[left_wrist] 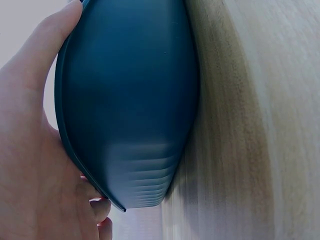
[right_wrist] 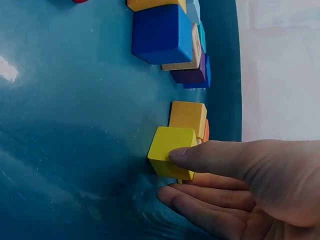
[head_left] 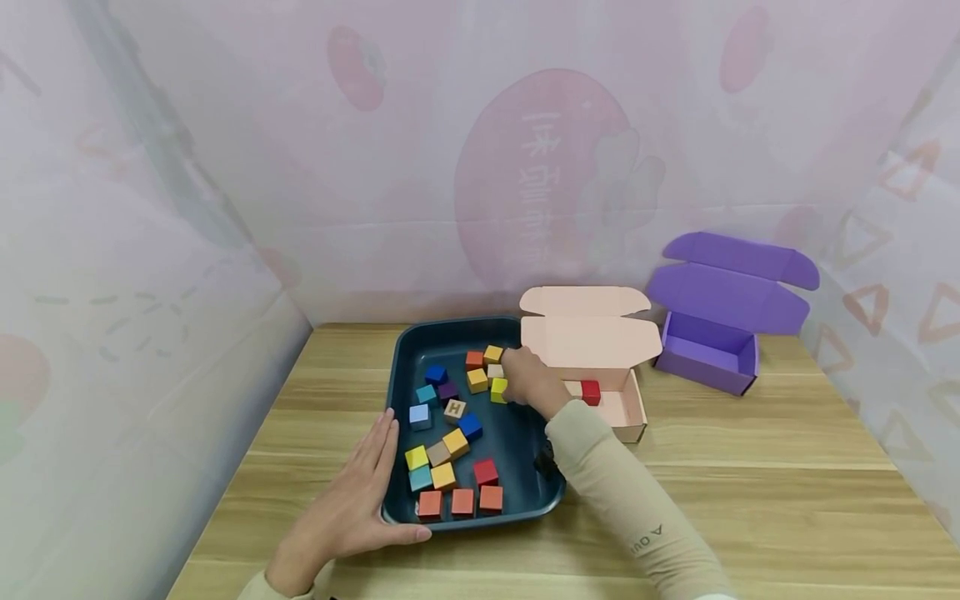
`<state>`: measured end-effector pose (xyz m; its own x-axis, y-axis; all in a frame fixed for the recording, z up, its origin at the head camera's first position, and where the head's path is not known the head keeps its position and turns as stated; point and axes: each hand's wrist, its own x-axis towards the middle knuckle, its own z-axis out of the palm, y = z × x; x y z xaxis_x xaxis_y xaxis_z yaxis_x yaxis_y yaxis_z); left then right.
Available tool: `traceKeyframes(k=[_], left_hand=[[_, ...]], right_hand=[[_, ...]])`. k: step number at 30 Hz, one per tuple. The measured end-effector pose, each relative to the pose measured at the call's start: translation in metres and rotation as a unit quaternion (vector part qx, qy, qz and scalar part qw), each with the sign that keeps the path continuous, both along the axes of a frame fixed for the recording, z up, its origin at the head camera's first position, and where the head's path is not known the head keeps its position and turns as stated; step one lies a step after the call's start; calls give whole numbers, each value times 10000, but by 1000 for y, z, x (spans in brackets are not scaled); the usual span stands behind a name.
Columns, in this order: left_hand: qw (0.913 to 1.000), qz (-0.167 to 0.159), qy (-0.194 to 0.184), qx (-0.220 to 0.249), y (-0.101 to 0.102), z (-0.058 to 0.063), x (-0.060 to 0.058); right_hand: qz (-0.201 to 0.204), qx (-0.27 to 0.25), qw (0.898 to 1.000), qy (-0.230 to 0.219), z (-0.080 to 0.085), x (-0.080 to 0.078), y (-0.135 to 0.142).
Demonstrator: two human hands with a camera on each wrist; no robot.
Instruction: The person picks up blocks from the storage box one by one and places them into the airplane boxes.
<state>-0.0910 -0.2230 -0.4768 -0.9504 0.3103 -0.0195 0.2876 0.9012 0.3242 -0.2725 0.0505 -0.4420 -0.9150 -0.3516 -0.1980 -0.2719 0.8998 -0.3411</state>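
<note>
A dark blue tray point(head_left: 525, 487) holds several coloured cubes scattered in groups. My left hand point(head_left: 348, 492) lies against its near left corner, fingers straight along the left rim and thumb by the front edge. The left wrist view shows the tray's outer wall point(left_wrist: 130, 90) beside that hand. Over the tray's right side, my right hand point(head_left: 531, 382) reaches down at a yellow cube point(right_wrist: 172, 142). Its thumb point(right_wrist: 210, 157) overlaps that cube, while the other fingers extend fairly straight below it. A golden-yellow cube point(right_wrist: 187, 119) and an orange-red cube point(head_left: 474, 360) stand close by.
Right of the tray, a pale pink box point(head_left: 592, 343) stands with its lid up, a red cube point(head_left: 591, 392) and a pale cube inside. Farther right is a purple box point(head_left: 701, 362), lid raised. A printed cloth point(head_left: 420, 167) hangs behind the wooden table point(head_left: 787, 500).
</note>
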Motion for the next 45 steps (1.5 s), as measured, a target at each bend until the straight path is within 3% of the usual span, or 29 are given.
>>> traceKeyframes(k=[8, 17, 30, 39, 45], left_hand=[[10000, 42, -42, 19, -2, -1, 0], [10000, 40, -1, 30, -2, -1, 0], [10000, 4, 6, 33, -2, -1, 0], [10000, -3, -17, 28, -1, 0, 0], [10000, -6, -5, 52, 0, 1, 0]], right_hand=[[172, -103, 9997, 135, 5, -3, 4], [454, -445, 9980, 28, 36, 4, 20], [795, -885, 9929, 57, 73, 23, 69], [812, -927, 9923, 79, 78, 34, 107], [815, -1005, 9916, -23, 70, 38, 123]])
